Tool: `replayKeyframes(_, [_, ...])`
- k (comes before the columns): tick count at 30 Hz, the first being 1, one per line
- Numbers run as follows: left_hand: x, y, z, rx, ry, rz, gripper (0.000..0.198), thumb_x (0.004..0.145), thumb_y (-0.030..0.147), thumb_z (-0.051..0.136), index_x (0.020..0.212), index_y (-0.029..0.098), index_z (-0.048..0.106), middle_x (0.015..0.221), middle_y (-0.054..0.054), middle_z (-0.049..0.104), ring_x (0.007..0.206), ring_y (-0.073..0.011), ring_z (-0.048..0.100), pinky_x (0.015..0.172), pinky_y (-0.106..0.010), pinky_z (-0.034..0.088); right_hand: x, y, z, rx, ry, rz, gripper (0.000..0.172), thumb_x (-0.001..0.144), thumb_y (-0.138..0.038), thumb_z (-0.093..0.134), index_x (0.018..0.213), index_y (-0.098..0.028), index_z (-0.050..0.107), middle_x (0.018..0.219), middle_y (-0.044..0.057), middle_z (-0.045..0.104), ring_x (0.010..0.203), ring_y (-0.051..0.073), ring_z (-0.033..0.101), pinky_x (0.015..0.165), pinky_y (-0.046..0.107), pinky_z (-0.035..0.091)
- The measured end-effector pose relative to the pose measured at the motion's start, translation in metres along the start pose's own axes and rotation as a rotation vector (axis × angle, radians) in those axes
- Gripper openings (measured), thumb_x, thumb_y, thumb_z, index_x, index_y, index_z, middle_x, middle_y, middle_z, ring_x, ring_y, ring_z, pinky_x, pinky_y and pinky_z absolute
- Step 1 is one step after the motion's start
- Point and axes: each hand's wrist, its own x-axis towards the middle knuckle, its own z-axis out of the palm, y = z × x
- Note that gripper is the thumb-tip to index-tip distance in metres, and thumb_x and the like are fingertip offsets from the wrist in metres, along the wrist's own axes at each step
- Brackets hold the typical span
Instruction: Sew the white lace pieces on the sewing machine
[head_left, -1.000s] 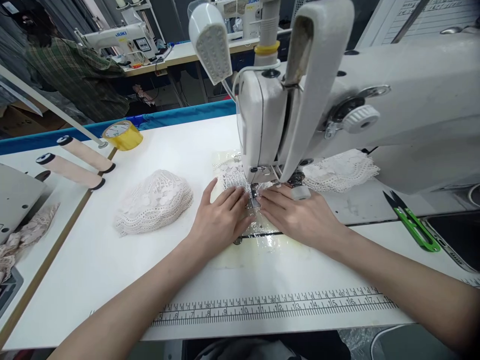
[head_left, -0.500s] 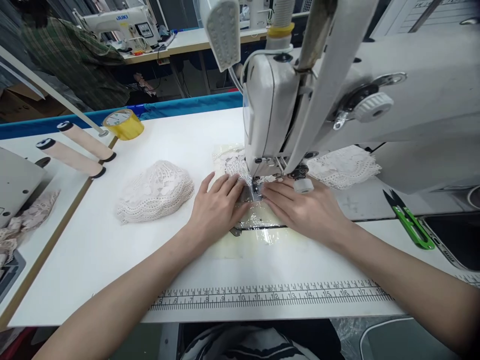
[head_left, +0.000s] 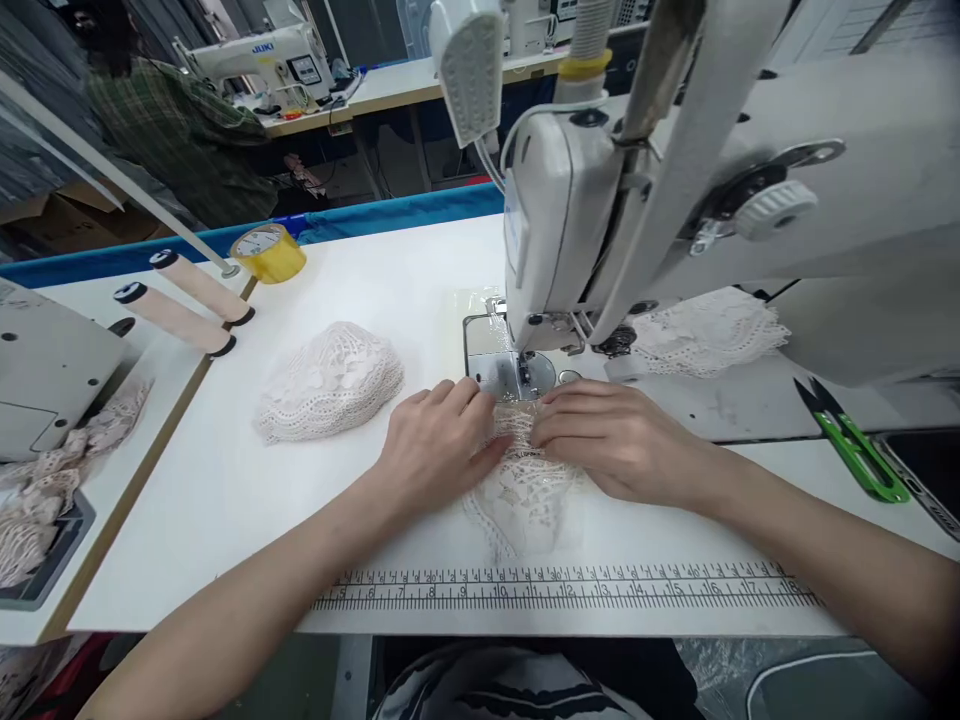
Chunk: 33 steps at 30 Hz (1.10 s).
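A piece of white lace (head_left: pixel 525 505) lies in front of the presser foot (head_left: pixel 524 368) of a white sewing machine (head_left: pixel 551 220), its lower end spread toward the ruler marks. My left hand (head_left: pixel 435 440), fingers curled with the thumb pointing inward, grips its left side. On the opposite side my right hand (head_left: pixel 622 435) has its fingers pressed together on the lace edge. Small dark print shows on the lace between the hands. The metal needle plate (head_left: pixel 487 372) is exposed just beyond the fingers. Both sets of fingertips are partly hidden.
Left of the machine lies a lace bundle (head_left: pixel 330 385); more lace (head_left: pixel 712 335) rests under the machine arm. Green thread snips (head_left: pixel 855 445) lie at right beside a dark phone (head_left: pixel 926 470). Yellow tape (head_left: pixel 268 253) and thread cones (head_left: pixel 176 318) stand at left. A person (head_left: pixel 172 140) sits beyond.
The lace has come from behind the presser foot to the front, toward me. Both hands moved nearer my body, and their fingers went from lying flat to gripping.
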Motion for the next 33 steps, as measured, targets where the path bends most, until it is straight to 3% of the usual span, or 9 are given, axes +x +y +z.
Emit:
replayKeyframes(5, [0.002, 0.004, 0.004, 0.071, 0.031, 0.008, 0.012, 0.09, 0.019, 0.049, 0.082, 0.017, 0.057, 0.073, -0.003, 0.06, 0.061, -0.0153, 0.054, 0.049, -0.028, 0.03, -0.005, 0.003, -0.002, -0.059, -0.007, 0.037, 0.034, 0.088, 0.001, 0.042, 0.078, -0.019, 0.068, 0.083, 0.0, 0.072, 0.088, 0.016, 0.064, 0.077, 0.031, 0.054])
replayKeyframes(12, [0.001, 0.009, -0.004, -0.018, -0.06, -0.007, 0.012, 0.088, 0.02, 0.051, 0.077, 0.018, 0.054, 0.07, -0.002, 0.058, 0.064, -0.0174, 0.054, 0.057, -0.031, 0.038, -0.005, -0.005, 0.001, -0.161, -0.002, 0.045, 0.032, 0.085, 0.0, 0.042, 0.074, -0.019, 0.065, 0.075, 0.001, 0.068, 0.079, 0.015, 0.061, 0.07, 0.031, 0.049])
replayKeyframes(17, [0.004, 0.008, -0.006, -0.437, -0.059, -0.202, 0.011, 0.09, 0.017, 0.05, 0.082, 0.02, 0.056, 0.077, 0.0, 0.062, 0.065, -0.0137, 0.056, 0.057, -0.026, 0.042, -0.003, -0.011, -0.002, -0.155, 0.021, 0.065, 0.016, 0.085, -0.016, 0.049, 0.077, -0.017, 0.063, 0.068, 0.001, 0.062, 0.067, 0.015, 0.054, 0.06, 0.03, 0.041])
replayKeyframes(20, [0.007, 0.004, -0.004, -0.811, -0.078, -0.344, 0.012, 0.089, 0.024, 0.054, 0.079, 0.02, 0.058, 0.065, 0.003, 0.056, 0.055, -0.0108, 0.05, 0.05, -0.022, 0.038, -0.001, -0.014, -0.001, -0.187, 0.02, 0.083, 0.018, 0.088, -0.03, 0.055, 0.076, -0.018, 0.058, 0.07, 0.0, 0.06, 0.063, 0.014, 0.051, 0.058, 0.029, 0.036])
replayKeyframes(25, [0.011, -0.009, -0.001, -1.271, -0.381, -0.596, 0.023, 0.083, 0.039, 0.065, 0.077, 0.018, 0.057, 0.042, 0.01, 0.041, 0.038, -0.0064, 0.037, 0.045, -0.02, 0.031, -0.001, -0.012, 0.002, -0.184, -0.048, 0.086, 0.018, 0.089, -0.026, 0.051, 0.072, -0.019, 0.054, 0.07, -0.002, 0.059, 0.057, 0.011, 0.046, 0.054, 0.028, 0.029])
replayKeyframes(29, [0.011, -0.011, 0.001, -1.408, -0.512, -0.689, 0.026, 0.075, 0.039, 0.073, 0.074, 0.019, 0.057, 0.041, 0.006, 0.051, 0.037, -0.0077, 0.044, 0.041, -0.019, 0.029, -0.003, -0.01, -0.001, -0.214, -0.007, 0.145, 0.024, 0.087, -0.022, 0.046, 0.064, -0.019, 0.051, 0.059, -0.002, 0.054, 0.052, 0.011, 0.043, 0.052, 0.028, 0.029])
replayKeyframes(31, [0.009, -0.008, 0.003, -1.457, -0.51, -0.675, 0.026, 0.073, 0.039, 0.074, 0.072, 0.02, 0.057, 0.052, 0.001, 0.063, 0.046, -0.0113, 0.055, 0.043, -0.02, 0.036, -0.001, -0.015, -0.002, -0.186, 0.078, 0.209, 0.021, 0.09, -0.022, 0.045, 0.073, -0.019, 0.057, 0.07, 0.001, 0.062, 0.057, 0.012, 0.05, 0.052, 0.027, 0.033])
replayKeyframes(33, [0.008, -0.005, 0.006, -1.494, -0.456, -0.638, 0.025, 0.073, 0.039, 0.074, 0.072, 0.02, 0.058, 0.065, -0.002, 0.069, 0.06, -0.015, 0.064, 0.054, -0.023, 0.048, 0.002, -0.021, -0.003, -0.052, 0.15, 0.312, 0.017, 0.091, -0.025, 0.048, 0.1, -0.018, 0.061, 0.101, 0.007, 0.067, 0.065, 0.012, 0.056, 0.053, 0.026, 0.039])
